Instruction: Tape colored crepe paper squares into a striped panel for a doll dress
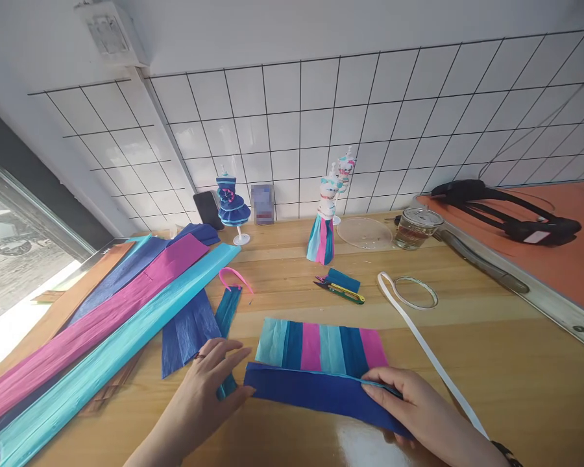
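Observation:
A dark blue strip of crepe paper (pixel 316 394) lies along the lower edge of a striped crepe paper panel (pixel 311 346) in pale teal, dark teal and pink. My right hand (pixel 409 405) pinches the strip's right end between thumb and fingers. Beside its left end is my left hand (pixel 214 383), fingers spread and curved; its thumb tip is close to the strip's corner, and I cannot tell if they touch. Under and behind the left hand are a dark teal strip (pixel 229 308) and a pleated blue paper piece (pixel 189 331).
Long crepe paper sheets (pixel 102 311) cover the left side. Thread snips (pixel 343 292) lie beyond the panel, near a roll of white tape (pixel 416 292). Small dress forms (pixel 327 201) and a blue dress on a stand (pixel 232 204) stand by the wall. A lidded cup (pixel 417 228) is at right.

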Demonstrator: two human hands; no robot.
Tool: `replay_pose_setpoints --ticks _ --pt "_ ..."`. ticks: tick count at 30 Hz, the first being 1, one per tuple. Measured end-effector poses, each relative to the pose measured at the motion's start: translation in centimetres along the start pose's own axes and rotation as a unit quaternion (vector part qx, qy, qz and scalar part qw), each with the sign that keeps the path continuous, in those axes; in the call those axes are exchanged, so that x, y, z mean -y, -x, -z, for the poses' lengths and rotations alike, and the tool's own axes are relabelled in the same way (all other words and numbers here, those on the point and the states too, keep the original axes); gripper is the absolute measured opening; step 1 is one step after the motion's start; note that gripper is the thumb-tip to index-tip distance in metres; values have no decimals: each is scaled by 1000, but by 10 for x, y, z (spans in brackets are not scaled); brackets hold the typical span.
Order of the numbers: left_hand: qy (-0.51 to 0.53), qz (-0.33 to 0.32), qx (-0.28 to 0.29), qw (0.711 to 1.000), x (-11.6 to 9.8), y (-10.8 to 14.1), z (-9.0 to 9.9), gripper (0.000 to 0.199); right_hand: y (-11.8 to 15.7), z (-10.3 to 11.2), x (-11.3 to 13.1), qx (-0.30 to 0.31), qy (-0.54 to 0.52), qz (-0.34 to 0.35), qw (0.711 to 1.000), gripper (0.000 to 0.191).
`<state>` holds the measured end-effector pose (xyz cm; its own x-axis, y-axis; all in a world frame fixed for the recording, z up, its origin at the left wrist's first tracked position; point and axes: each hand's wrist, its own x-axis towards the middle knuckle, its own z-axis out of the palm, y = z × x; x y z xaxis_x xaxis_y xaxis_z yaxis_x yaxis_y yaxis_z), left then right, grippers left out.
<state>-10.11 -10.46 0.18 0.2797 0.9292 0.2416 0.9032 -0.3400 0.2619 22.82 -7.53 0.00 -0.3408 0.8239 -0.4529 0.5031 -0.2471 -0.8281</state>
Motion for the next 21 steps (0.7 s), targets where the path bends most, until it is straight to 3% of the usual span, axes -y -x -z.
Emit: replay_pose_setpoints --ticks 4,7,11,14,17,19,21 --pt "14 -60 39 997 -20 -22 -7 21 3 1 5 19 -13 4 1000 35" --pt "28 -59 58 996 -26 -32 -10 21 5 5 7 32 -28 23 999 34" --pt "137 -31 79 987 -28 -35 1 18 8 11 6 21 57 81 995 36" --pt "246 61 142 957 -32 -34 20 12 12 15 9 36 108 91 989 29" --pt "338 130 221 906 -37 -35 37 14 18 22 15 88 130 102 982 15" --pt "382 128 230 886 -40 -38 45 15 22 26 19 94 139 131 977 32" --pt "412 97 238 874 -45 -45 51 16 26 28 24 59 149 169 972 45"
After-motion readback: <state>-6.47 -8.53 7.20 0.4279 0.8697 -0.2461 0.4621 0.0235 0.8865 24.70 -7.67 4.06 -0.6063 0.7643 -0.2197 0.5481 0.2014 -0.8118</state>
